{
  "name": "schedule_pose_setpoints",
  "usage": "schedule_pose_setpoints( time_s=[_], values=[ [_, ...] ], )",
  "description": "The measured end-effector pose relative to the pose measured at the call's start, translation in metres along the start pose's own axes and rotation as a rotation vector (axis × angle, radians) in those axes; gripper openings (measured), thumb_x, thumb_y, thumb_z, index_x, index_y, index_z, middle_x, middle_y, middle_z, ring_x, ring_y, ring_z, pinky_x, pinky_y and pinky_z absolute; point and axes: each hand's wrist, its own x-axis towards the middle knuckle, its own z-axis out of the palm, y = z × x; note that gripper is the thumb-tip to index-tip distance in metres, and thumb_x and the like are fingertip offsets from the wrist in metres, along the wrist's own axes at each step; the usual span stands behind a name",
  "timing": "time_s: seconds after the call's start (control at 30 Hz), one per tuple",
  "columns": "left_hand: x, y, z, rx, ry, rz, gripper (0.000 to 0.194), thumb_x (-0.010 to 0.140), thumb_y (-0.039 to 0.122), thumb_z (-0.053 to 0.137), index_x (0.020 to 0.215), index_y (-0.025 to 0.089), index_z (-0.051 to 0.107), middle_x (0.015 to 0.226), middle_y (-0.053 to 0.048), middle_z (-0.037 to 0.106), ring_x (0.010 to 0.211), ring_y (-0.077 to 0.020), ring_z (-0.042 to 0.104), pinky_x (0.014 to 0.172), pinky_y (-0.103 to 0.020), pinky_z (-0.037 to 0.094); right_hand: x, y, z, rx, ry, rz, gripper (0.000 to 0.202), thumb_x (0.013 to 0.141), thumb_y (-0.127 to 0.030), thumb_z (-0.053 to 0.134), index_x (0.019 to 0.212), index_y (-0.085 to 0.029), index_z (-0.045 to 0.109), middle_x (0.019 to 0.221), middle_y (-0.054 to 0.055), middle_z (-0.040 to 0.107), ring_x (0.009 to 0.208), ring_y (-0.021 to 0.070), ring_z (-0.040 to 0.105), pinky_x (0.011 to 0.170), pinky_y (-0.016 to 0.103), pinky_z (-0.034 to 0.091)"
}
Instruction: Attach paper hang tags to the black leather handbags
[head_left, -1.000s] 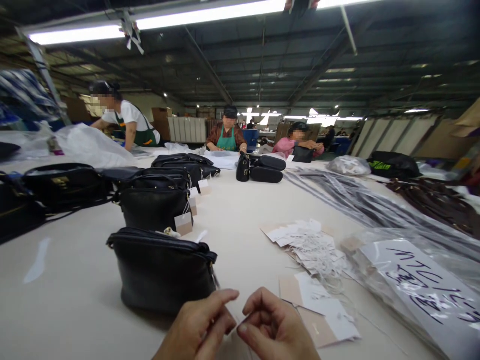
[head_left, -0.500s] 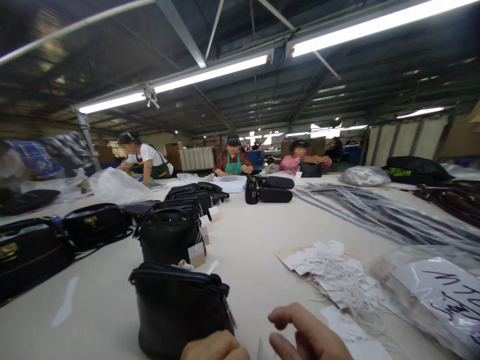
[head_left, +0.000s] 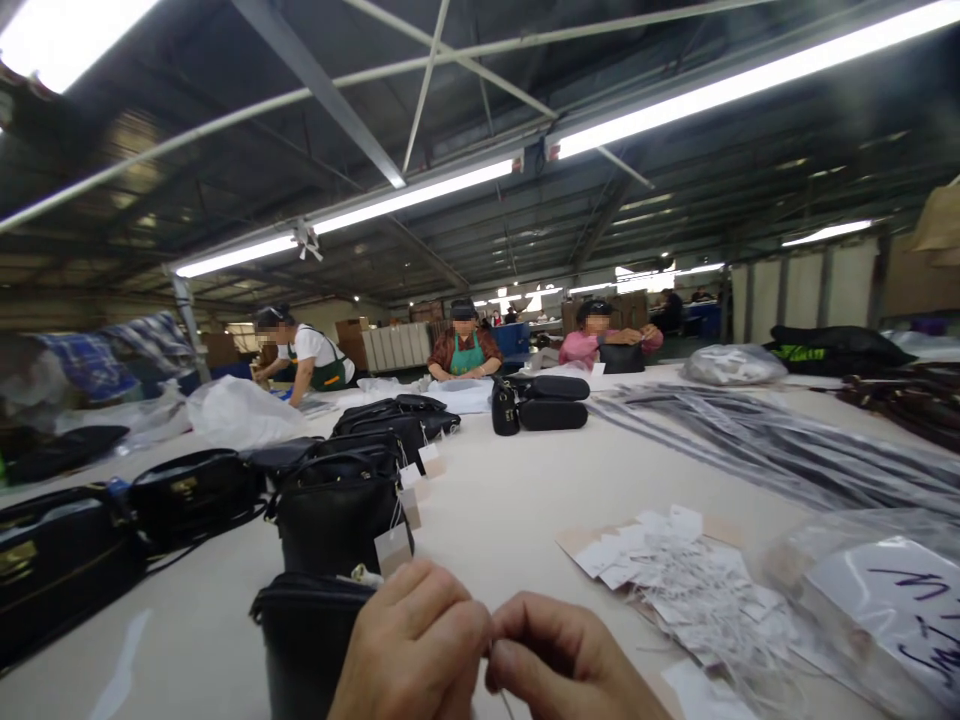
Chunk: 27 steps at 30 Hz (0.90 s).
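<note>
Two hands (head_left: pixel 491 650) pinching one string (head_left: pixel 507 705)

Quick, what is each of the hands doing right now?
Left hand: closed, fingertips pinched against the right's, in front of a black handbag.
Right hand: closed, pinching a thin string.

Three workers (head_left: pixel 465 350) at the far end — two hands (head_left: pixel 420 645) up close, one tag pile (head_left: pixel 675 570).
</note>
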Motion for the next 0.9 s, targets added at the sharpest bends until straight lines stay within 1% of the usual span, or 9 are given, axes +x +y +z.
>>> schedule_pose_setpoints(
  time_s=[0.07,0.13,0.27,0.33,0.43,0.5,0.63,0.73,0.9],
  values=[
    [0.002,-0.002,-0.002,-0.006,0.009,-0.015,0.021,0.092,0.005,0.046,0.084,0.018,0.06,0.073,-0.004,0.059,0.07,-0.0179,0.051,0.064,-0.03,0.039,0.009,-0.003,0.003,0.081,0.028,-0.028,0.045,0.064,-0.059,0.081,0.073,-0.018,0.064,0.06,-0.007,0.051,0.056,0.0081,0.039,0.057,0.023,0.031],
    [0.005,-0.003,-0.003,-0.011,0.012,-0.018,0.021,0.092,0.005,0.045,0.085,0.018,0.06,0.073,-0.004,0.059,0.069,-0.0176,0.05,0.063,-0.03,0.039,0.015,-0.003,0.005,0.162,-0.03,-0.014,0.049,0.062,-0.061,0.082,0.075,-0.018,0.062,0.059,-0.007,0.054,0.051,0.0063,0.036,0.053,0.022,0.027],
    [0.009,-0.004,-0.008,-0.015,-0.021,-0.035,0.022,0.093,0.006,0.044,0.085,0.019,0.061,0.072,-0.003,0.06,0.068,-0.0173,0.051,0.063,-0.03,0.04,0.017,-0.003,0.001,0.166,-0.096,0.066,0.041,0.074,-0.057,0.072,0.076,-0.02,0.055,0.059,-0.006,0.06,0.038,0.0035,0.025,0.042,0.022,0.015],
    [0.007,-0.007,-0.011,0.008,-0.087,-0.094,0.013,0.09,0.012,0.054,0.098,0.02,0.061,0.085,-0.004,0.066,0.08,-0.0204,0.056,0.073,-0.033,0.046,0.017,-0.005,-0.004,0.07,-0.044,0.034,0.034,0.077,-0.051,0.069,0.074,-0.02,0.054,0.058,-0.007,0.055,0.04,0.0041,0.024,0.042,0.023,0.016],
    [-0.003,-0.014,-0.011,0.097,-0.28,-0.199,0.043,0.075,0.018,0.074,0.114,0.023,0.057,0.114,-0.007,0.066,0.106,-0.0294,0.057,0.092,-0.045,0.046,0.018,-0.007,-0.011,-0.154,0.034,-0.03,0.024,0.075,-0.04,0.067,0.067,-0.019,0.057,0.059,-0.007,0.046,0.051,0.0077,0.031,0.049,0.024,0.024],
    [-0.012,-0.018,-0.008,0.143,-0.368,-0.222,0.041,0.072,0.012,0.073,0.108,0.025,0.059,0.115,-0.005,0.066,0.103,-0.0304,0.058,0.091,-0.049,0.046,0.02,-0.004,-0.014,-0.217,0.038,-0.021,0.019,0.073,-0.034,0.064,0.065,-0.018,0.059,0.06,-0.006,0.045,0.058,0.0104,0.037,0.055,0.025,0.029],
    [-0.028,-0.02,0.0,0.133,-0.238,-0.145,0.021,0.084,0.005,0.055,0.097,0.021,0.06,0.096,-0.005,0.065,0.086,-0.0241,0.058,0.078,-0.041,0.049,0.025,0.01,-0.013,-0.192,0.012,0.063,0.013,0.072,-0.028,0.059,0.064,-0.017,0.06,0.06,-0.004,0.048,0.062,0.0124,0.042,0.06,0.027,0.032],
    [-0.037,-0.019,0.004,0.155,-0.137,-0.07,0.02,0.088,0.003,0.052,0.1,0.017,0.061,0.097,-0.008,0.064,0.09,-0.0223,0.057,0.081,-0.037,0.049,0.026,0.019,-0.008,-0.196,0.006,0.102,0.014,0.07,-0.028,0.059,0.066,-0.016,0.064,0.061,-0.003,0.053,0.062,0.0132,0.045,0.06,0.027,0.033],
    [-0.046,-0.023,0.006,0.203,-0.065,0.058,0.017,0.092,0.005,0.052,0.101,0.013,0.064,0.101,-0.012,0.065,0.096,-0.0223,0.058,0.085,-0.036,0.05,0.025,0.022,0.003,-0.031,-0.012,0.254,0.014,0.061,-0.028,0.061,0.064,-0.016,0.067,0.057,-0.002,0.057,0.054,0.0112,0.044,0.055,0.026,0.034]
  ],
)
